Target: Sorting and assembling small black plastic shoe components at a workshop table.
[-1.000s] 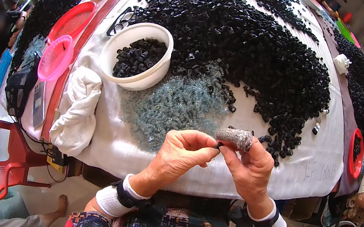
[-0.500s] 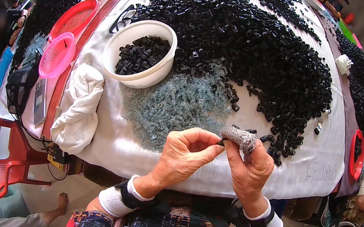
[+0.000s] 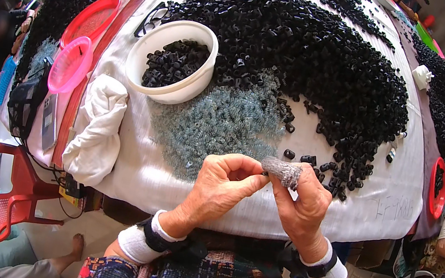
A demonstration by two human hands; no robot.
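My two hands meet over the near edge of the cloth-covered table. With thumb and forefinger my left hand [image 3: 223, 189] pinches a small black part [image 3: 265, 173], mostly hidden by the fingertips. My right hand [image 3: 305, 206] is closed against that same part, a grey knitted finger cover [image 3: 283, 171] on its forefinger. Just beyond the hands lies a heap of small clear bluish coils [image 3: 212, 128]. A few loose black tubular parts [image 3: 308, 159] lie near my right fingers. Behind spreads a large pile of such black parts [image 3: 307, 53].
A white bowl [image 3: 199, 85] of black parts stands left of the pile. Farther left are a bunched white cloth [image 3: 97, 130], glasses [image 3: 151, 20], a pink basket [image 3: 80, 80], a red basket [image 3: 116, 6] and a phone [image 3: 49, 125]. A red chair [image 3: 6, 220] stands lower left. Other people sit around.
Both hands have shifted slightly left and stay pinched together. Loose black parts beside the right fingers now show more fully.
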